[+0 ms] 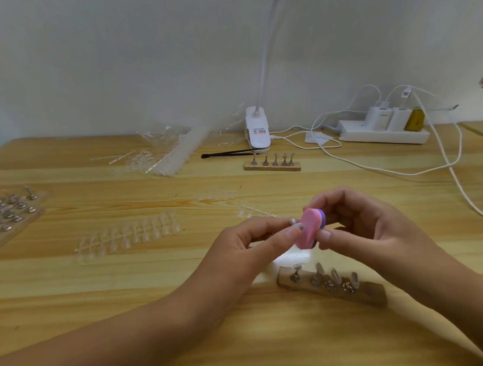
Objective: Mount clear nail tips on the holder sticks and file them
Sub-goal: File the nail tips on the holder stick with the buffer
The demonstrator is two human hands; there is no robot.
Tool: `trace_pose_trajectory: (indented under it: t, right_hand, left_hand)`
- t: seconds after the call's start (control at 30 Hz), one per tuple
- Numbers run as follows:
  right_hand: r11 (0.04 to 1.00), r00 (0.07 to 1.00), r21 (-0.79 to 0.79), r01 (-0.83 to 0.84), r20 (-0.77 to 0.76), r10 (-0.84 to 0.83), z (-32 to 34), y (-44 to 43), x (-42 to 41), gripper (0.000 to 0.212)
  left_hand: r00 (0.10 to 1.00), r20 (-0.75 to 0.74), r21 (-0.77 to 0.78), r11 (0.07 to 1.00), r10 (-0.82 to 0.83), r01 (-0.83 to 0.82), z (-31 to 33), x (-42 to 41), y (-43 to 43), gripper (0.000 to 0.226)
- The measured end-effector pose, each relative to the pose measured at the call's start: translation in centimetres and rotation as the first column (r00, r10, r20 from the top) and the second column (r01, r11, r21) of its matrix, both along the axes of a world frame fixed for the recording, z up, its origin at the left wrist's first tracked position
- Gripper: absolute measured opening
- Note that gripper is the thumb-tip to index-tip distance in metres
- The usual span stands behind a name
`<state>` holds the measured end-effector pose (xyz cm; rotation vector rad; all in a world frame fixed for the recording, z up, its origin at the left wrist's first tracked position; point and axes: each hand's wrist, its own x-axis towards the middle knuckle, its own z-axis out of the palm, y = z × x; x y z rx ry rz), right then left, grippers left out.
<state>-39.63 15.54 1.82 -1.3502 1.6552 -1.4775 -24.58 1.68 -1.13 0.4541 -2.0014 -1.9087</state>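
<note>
Left hand (pixel 255 239) pinches one holder stick (pixel 294 224), right hand (pixel 356 219) grips the pink file (pixel 310 228) against it; three tipped sticks already sit in the near wooden base (pixel 374 294), loads of loose tips (pixel 131 236) left.

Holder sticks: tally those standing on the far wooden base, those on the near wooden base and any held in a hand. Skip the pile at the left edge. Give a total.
On the far wooden base: 5
On the near wooden base: 4
Holder stick pinched in the left hand: 1
Total: 10
</note>
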Motion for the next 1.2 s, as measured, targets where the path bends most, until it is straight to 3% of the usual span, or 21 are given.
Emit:
trace_pose_trajectory:
  t: [0.07, 0.27, 0.4, 0.5, 0.67, 0.8, 0.93, 1.07, 1.2]
  right_hand:
    - [1.000, 1.000, -0.020, 0.000, 0.004, 0.000, 0.09, 0.13, 0.07, 0.029]
    - [1.000, 1.000, 0.019, -0.022, -0.012, 0.022, 0.28, 0.21, 0.45, 0.026]
    - [0.999, 0.999, -0.013, 0.033, -0.018, -0.033, 0.49, 0.23, 0.33, 0.027]
    - [0.999, 0.999, 0.032, -0.041, -0.034, 0.042, 0.51, 0.25, 0.67, 0.025]
    - [0.997, 0.997, -0.022, 0.080, -0.022, -0.081, 0.67, 0.37, 0.02, 0.025]
    - [0.995, 0.996, 0.062, -0.076, -0.031, 0.078, 0.56, 0.37, 0.62, 0.022]
    - [0.997, 0.997, -0.008, 0.075, -0.012, -0.075, 0.53, 0.26, 0.34, 0.030]
    - [0.999, 1.000, 0.031, -0.026, -0.003, 0.026, 0.64, 0.26, 0.84, 0.032]
    - [0.999, 0.998, 0.000, 0.050, 0.023, -0.050, 0.61, 0.30, 0.61, 0.030]
  left_hand:
    - [1.000, -0.005, -0.005, 1.000, 0.003, -0.003, -0.06, -0.04, 0.03, 0.032]
    - [1.000, -0.017, 0.042, 0.999, 0.001, 0.000, -0.06, -0.13, -0.13, 0.026]
    - [1.000, -0.021, 0.110, 0.994, 0.017, -0.014, -0.17, -0.28, -0.32, 0.037]
    - [0.999, -0.023, 0.136, 0.990, 0.038, -0.034, -0.27, -0.33, -0.34, 0.038]
    - [0.999, -0.025, 0.131, 0.991, 0.031, -0.027, -0.23, -0.36, -0.29, 0.035]
    - [0.999, -0.030, 0.126, 0.992, 0.024, -0.020, -0.22, -0.26, -0.31, 0.034]
    - [0.999, -0.032, 0.123, 0.992, 0.028, -0.024, -0.18, -0.31, -0.35, 0.030]
    - [0.999, -0.030, 0.122, 0.992, 0.021, -0.018, -0.18, -0.26, -0.36, 0.030]
    - [0.999, -0.030, 0.131, 0.991, 0.037, -0.033, -0.16, -0.33, -0.31, 0.026]
